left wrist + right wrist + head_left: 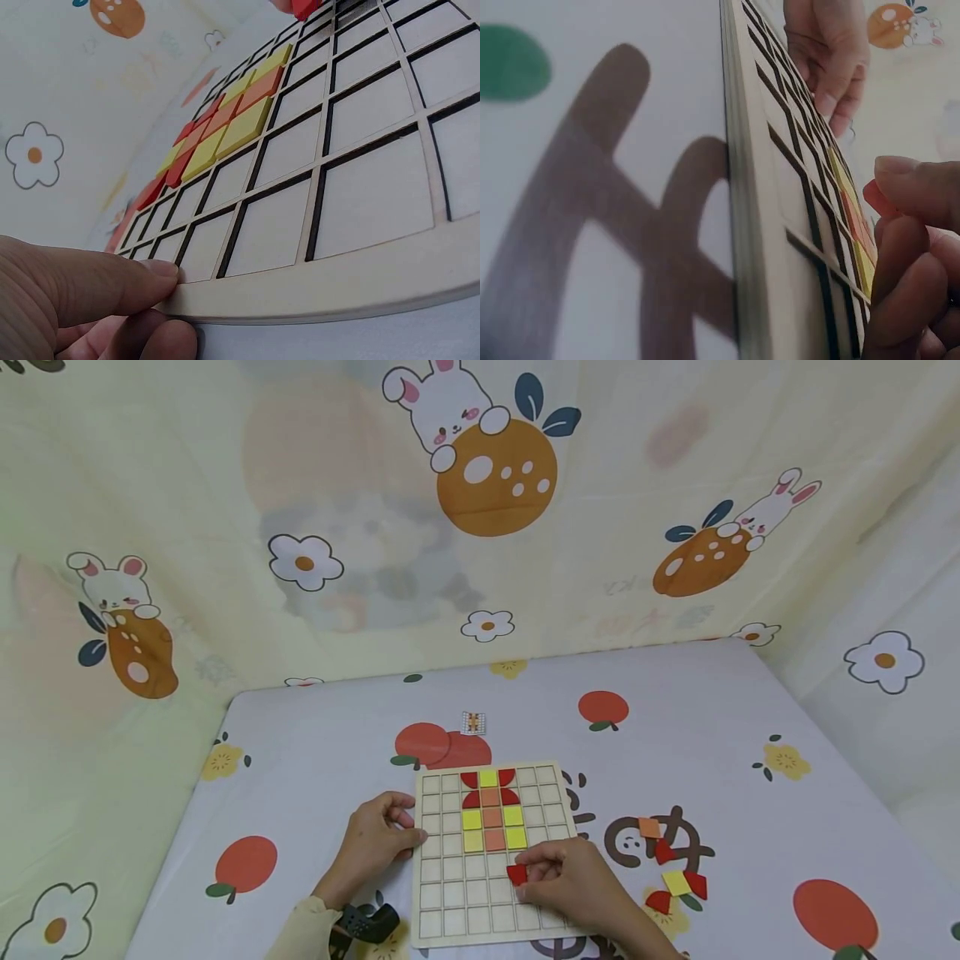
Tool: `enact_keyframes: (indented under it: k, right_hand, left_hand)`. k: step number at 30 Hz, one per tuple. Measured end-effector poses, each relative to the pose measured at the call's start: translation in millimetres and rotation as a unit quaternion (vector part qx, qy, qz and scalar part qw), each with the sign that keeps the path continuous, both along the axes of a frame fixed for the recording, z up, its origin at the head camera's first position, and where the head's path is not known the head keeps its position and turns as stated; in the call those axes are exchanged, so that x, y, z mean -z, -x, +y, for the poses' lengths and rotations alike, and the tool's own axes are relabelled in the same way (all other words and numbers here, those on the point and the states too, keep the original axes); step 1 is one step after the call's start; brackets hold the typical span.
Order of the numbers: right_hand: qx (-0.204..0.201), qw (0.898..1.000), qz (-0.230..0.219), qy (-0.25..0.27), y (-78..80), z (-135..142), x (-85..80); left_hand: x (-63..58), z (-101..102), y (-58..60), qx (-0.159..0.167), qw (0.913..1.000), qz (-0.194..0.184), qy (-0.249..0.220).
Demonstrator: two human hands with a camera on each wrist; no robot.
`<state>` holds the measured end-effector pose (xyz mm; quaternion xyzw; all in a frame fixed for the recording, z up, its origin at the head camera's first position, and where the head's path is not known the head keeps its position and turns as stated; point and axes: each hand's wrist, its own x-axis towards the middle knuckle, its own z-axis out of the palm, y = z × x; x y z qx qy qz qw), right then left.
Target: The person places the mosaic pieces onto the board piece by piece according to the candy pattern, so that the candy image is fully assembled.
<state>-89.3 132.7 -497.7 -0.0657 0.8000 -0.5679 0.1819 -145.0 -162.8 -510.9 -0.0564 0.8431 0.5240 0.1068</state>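
A wooden grid board (pixel 442 895) lies on the table in front of me, with yellow, orange and red tiles set in its upper middle cells. My left hand (pixel 378 835) grips the board's left edge; in the left wrist view its thumb (pixel 127 281) rests on the rim and the fingers curl below. Between thumb and fingertips, my right hand (pixel 570 881) pinches a red tile (pixel 517 875) with a curved side. That tile is over the cells just below the lower right yellow tile (pixel 516 837). The right wrist view shows it partly hidden by the fingers.
Right of the board lie loose tiles: an orange square (pixel 649 827), a yellow square (pixel 676 883) and several red pieces, one red piece (pixel 658 902) close to my right forearm. A small patterned card (pixel 473 722) lies beyond the board's far edge.
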Motion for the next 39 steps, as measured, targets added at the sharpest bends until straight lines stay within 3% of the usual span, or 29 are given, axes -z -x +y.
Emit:
enact_keyframes:
  k: [5,12,20,26,39]
  right_hand:
    - [-0.009,1.000,0.008,-0.004,4.0,-10.9,3.7]
    - [-0.039,0.994,0.087,-0.057,8.6,-21.1,3.4]
    - [-0.069,0.987,0.097,-0.105,6.2,-27.3,-0.6]
    - [-0.066,0.984,0.107,-0.128,5.5,-30.5,-2.7]
    - [-0.066,0.992,0.079,-0.068,7.7,-33.6,-1.4]
  left_hand:
    - [0.0,-0.1,0.3,-0.002,1.0000,-0.001,-0.005]
    - [-0.7,0.9,1.4,0.001,1.0000,0.001,-0.004]
    - [0.0,0.5,2.2,0.001,0.9999,0.004,-0.011]
    - [0.3,0.1,1.3,0.002,0.9999,0.008,-0.009]
    - [1.7,0.6,0.9,-0.001,1.0000,0.001,-0.001]
